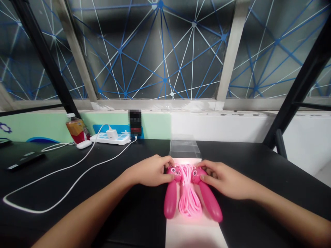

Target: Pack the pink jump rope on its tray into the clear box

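Note:
A pink jump rope lies in a coiled bundle between its two darker pink handles, each topped with an animal-face head. My left hand pinches the head of the left handle between thumb and fingers. On the other side, my right hand grips the head of the right handle the same way. The handles splay outward toward me. Beneath them is a long white card or strip, with a clear plastic piece at its far end. Some fingertips are hidden behind the heads.
On the black table, a white cable loops at the left. A power strip, a phone-like device, a bottle and a white case stand toward the back wall. A dark flat object lies far left.

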Motion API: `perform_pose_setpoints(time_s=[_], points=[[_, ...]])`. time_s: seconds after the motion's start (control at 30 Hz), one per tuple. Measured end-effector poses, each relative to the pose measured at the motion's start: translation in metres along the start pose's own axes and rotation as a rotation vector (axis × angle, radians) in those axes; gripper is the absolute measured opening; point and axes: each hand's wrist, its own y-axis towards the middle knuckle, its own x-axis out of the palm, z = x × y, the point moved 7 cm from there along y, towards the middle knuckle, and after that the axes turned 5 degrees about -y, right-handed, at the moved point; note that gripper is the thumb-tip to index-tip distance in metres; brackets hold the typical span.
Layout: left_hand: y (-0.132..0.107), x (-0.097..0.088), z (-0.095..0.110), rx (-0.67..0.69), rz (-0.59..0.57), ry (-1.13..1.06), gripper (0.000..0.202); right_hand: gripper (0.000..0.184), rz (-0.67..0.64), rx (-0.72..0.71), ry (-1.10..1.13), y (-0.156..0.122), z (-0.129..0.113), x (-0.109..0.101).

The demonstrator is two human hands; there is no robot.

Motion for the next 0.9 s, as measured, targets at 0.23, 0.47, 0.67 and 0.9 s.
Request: perform_pose_setpoints(time_s=[0.23,0.47,0.67,0.9], points=[[-0.0001,0.0000,0.0017,0.013,0.009,0.002,0.029,0.035,-0.013,-0.013,0.051,0.0004,0.0011,0.0007],[-0.0010,0.0009,-0.0004,0.019,0.011,-0.002,0.029,0.037,-0.084,-0.013,0.193,0.0009,0.0022,0.0033],[-0.0017,0.0002,-0.0005,0.012,0.017,-0.004,0.029,0.038,-0.117,-0.016,0.246,0.0011,0.0011,0.0053],[-0.0013,0.0005,-0.0007,0.015,0.024,-0.023,0.033,0.040,-0.099,-0.007,0.205,0.0018,0.0020,0.0045]])
